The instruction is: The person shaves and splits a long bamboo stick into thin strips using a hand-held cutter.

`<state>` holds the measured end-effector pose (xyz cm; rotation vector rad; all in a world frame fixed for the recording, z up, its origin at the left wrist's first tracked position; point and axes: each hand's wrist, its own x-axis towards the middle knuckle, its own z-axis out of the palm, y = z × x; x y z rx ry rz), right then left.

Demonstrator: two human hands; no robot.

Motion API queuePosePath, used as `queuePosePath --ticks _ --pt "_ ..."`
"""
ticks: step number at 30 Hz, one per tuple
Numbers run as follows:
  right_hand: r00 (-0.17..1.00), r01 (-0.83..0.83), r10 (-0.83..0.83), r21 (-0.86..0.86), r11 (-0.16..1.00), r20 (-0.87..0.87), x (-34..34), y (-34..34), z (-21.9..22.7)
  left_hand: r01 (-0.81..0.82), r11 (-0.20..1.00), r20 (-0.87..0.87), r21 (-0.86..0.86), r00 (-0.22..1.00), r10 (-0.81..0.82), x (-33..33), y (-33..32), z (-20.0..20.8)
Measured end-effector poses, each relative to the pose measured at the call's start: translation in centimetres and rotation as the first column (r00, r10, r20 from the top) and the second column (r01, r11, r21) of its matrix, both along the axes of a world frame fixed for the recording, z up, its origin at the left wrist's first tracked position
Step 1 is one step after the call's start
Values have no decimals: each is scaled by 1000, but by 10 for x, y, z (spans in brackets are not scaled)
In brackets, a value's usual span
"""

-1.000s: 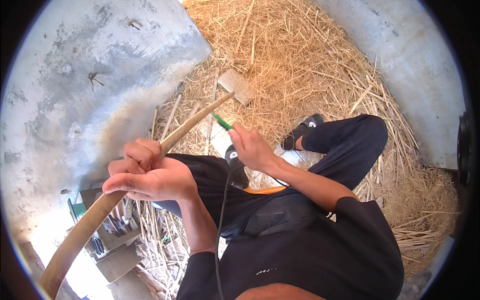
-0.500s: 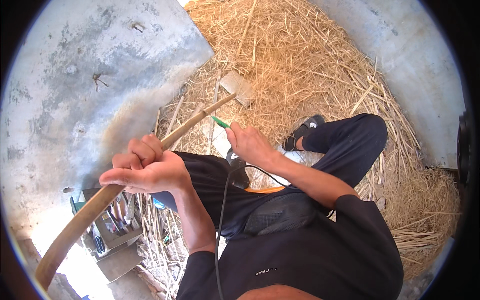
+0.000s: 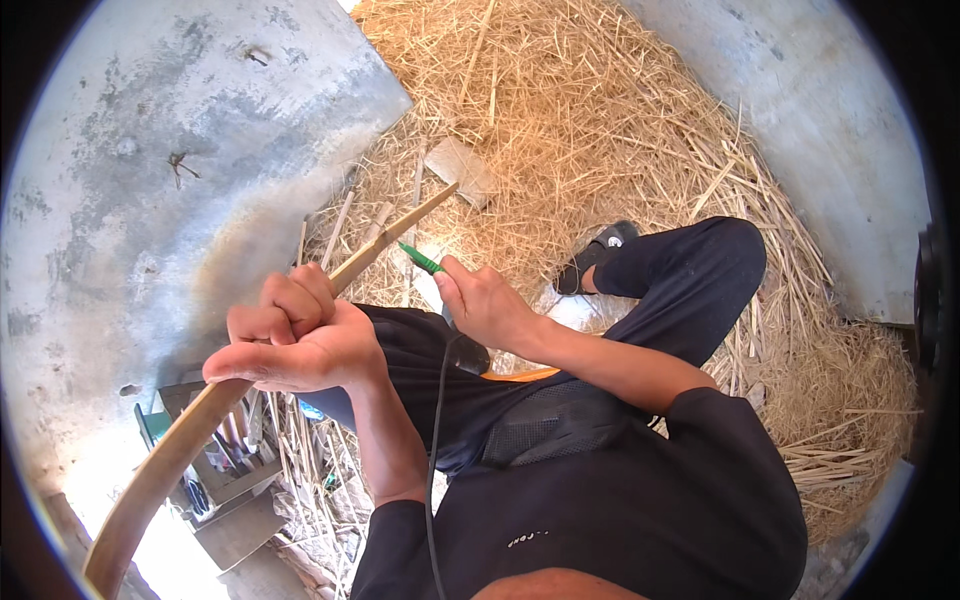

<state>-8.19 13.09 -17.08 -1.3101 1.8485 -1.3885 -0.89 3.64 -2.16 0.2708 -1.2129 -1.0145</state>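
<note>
A long, slightly bowed strip of pale wood or bamboo (image 3: 165,460) runs from the lower left up to a narrow tip near the middle. My left hand (image 3: 305,335) is closed around it, with the palm turned up and the fingers curled over. In my right hand (image 3: 487,308), closed in a pinch, is a slim green pen-shaped tool (image 3: 420,259). Its pointed end lies beside the strip, short of the tip; whether they touch I cannot tell. A dark cord (image 3: 437,440) hangs over my shirt and lap.
Straw-like shavings (image 3: 570,130) cover the floor in front and to the right. A flat pale block (image 3: 460,170) lies among them. Grey walls stand at left (image 3: 200,150) and right (image 3: 800,130). A wooden box of tools (image 3: 225,450) sits at lower left, near split strips (image 3: 310,470).
My right hand with the green tool has shifted left and slightly down along the strip, away from its tip. My left hand keeps its hold; the whole view has shifted a little.
</note>
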Motion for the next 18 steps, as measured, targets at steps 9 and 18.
queuePosePath --ticks 9,18 --pt "1000 24 -24 19 1000 -15 -14 -15 -22 152 988 12 -16 988 -152 3 -3 0" --pt "973 212 -201 92 973 -116 -30 -28 -41 119 993 46 -24 992 -118 4 -9 4"
